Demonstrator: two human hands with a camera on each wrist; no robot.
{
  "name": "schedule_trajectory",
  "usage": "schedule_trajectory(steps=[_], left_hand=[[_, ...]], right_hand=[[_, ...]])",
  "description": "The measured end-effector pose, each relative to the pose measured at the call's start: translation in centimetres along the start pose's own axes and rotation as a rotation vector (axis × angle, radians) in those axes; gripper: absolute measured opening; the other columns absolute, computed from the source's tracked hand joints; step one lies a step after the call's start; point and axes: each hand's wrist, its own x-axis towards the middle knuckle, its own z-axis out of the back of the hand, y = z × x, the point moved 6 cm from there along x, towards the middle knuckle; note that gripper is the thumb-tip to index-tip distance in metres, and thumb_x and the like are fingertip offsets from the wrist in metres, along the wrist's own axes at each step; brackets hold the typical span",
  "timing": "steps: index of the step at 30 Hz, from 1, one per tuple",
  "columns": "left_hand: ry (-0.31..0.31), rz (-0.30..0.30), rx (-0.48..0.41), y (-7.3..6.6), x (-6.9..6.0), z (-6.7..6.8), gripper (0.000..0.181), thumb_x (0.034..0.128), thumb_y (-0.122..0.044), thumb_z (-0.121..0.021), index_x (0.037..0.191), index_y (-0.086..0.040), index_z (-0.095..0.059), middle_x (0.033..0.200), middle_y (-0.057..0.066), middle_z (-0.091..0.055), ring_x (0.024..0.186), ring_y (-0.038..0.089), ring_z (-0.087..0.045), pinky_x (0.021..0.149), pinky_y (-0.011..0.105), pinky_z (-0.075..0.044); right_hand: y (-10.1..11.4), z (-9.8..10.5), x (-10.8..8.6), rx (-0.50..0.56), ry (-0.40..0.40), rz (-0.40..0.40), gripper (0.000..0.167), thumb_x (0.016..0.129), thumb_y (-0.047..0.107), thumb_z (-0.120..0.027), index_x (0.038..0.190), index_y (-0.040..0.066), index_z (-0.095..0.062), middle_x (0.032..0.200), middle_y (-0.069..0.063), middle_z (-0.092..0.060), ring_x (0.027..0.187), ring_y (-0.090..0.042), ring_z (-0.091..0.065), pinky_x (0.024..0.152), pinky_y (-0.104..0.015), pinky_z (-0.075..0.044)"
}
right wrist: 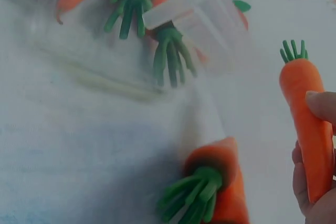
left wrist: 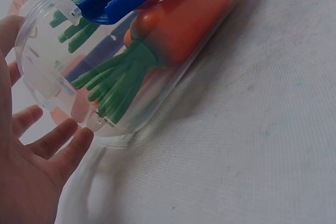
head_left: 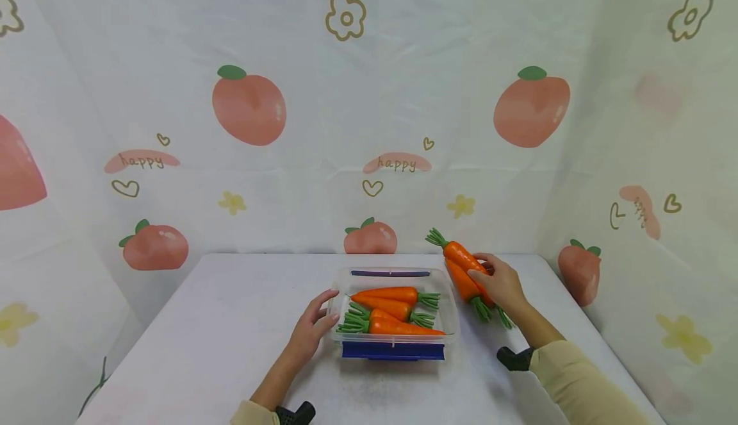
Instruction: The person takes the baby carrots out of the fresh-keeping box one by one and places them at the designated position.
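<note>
A clear plastic box (head_left: 339,322) with blue clips stands on the white table. Several orange carrots with green tops, such as one nearest the front (head_left: 403,327), lie inside it. My left hand (head_left: 310,325) is at the box's left side, fingers spread and fairly straight, with fingertips at the clear wall in the left wrist view. Right of the box, my right hand (head_left: 500,282) grips a carrot (right wrist: 303,108) between thumb and fingers, its green top pointing away from me. Below that carrot lie other carrots (head_left: 457,279), their green tops toward me; the hand partly hides them.
A blue clip (head_left: 393,350) hangs down at the box's front, and another clip (head_left: 391,274) is at the back. Behind the white table (head_left: 242,322) hangs a curtain (head_left: 392,59) printed with fruit and flowers.
</note>
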Motion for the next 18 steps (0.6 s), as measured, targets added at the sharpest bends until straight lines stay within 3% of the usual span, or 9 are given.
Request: schedule_trajectory(steps=[12,18], left_hand=[[-0.008,-0.001,-0.013,0.0,0.0,-0.1,0.046,0.0967,-0.022,-0.057,0.142,-0.021,-0.048,0.154,0.012,-0.033,0.124,0.042,-0.048,0.098,0.062,-0.039],[-0.015,-0.017,-0.018,-0.3,-0.1,-0.1,0.045,0.0972,-0.015,-0.056,0.142,-0.017,-0.048,0.153,0.014,-0.034,0.122,0.043,-0.049,0.098,0.062,-0.040]], right_hand=[[-3.6,0.6,-0.2,0.009,-0.086,-0.054,0.050,0.096,0.027,-0.062,0.137,0.002,-0.049,0.118,-0.025,-0.058,0.099,-0.035,-0.055,0.083,-0.045,-0.053],[-5.5,0.9,-0.1,-0.002,-0.109,-0.099,0.049,0.095,0.026,-0.062,0.134,0.000,-0.050,0.115,-0.026,-0.057,0.096,-0.036,-0.055,0.076,-0.041,-0.053]])
